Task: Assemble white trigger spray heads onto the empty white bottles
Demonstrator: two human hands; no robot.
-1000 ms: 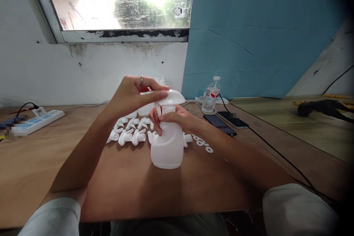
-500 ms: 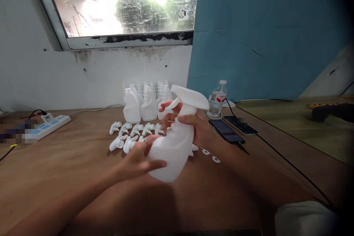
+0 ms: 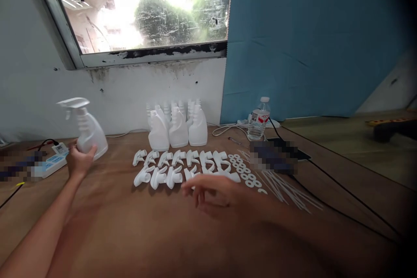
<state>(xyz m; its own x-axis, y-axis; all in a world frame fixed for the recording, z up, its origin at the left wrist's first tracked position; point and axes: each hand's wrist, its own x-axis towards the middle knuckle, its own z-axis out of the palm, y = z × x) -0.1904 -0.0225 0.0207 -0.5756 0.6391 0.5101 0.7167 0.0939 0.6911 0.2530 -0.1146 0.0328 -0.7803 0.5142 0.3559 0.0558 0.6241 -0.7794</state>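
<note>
At the left, my left hand (image 3: 81, 158) is wrapped round the lower body of a white spray bottle (image 3: 93, 134), which has its trigger head on and leans a little. My right hand (image 3: 211, 191) hovers in front of the trigger heads, fingers loosely curled and apart, with nothing in it. Several white trigger sprayer heads (image 3: 174, 178) lie in two rows on the brown table. Right of them are several white ring washers (image 3: 244, 171) and a spread of thin white dip tubes (image 3: 276, 186). Behind the rows stand several white bottles without heads (image 3: 178, 132).
A water bottle (image 3: 258, 121) stands at the back right beside a coiled white cable (image 3: 224, 129). A dark phone (image 3: 304, 153) with black cords lies at the right. A power strip (image 3: 54, 161) is at the left, close to my left hand. The wall and window rise behind.
The spray bottle has moved from the middle to the far left in my left hand. My right hand has let go of its neck and dropped lower over the table.
</note>
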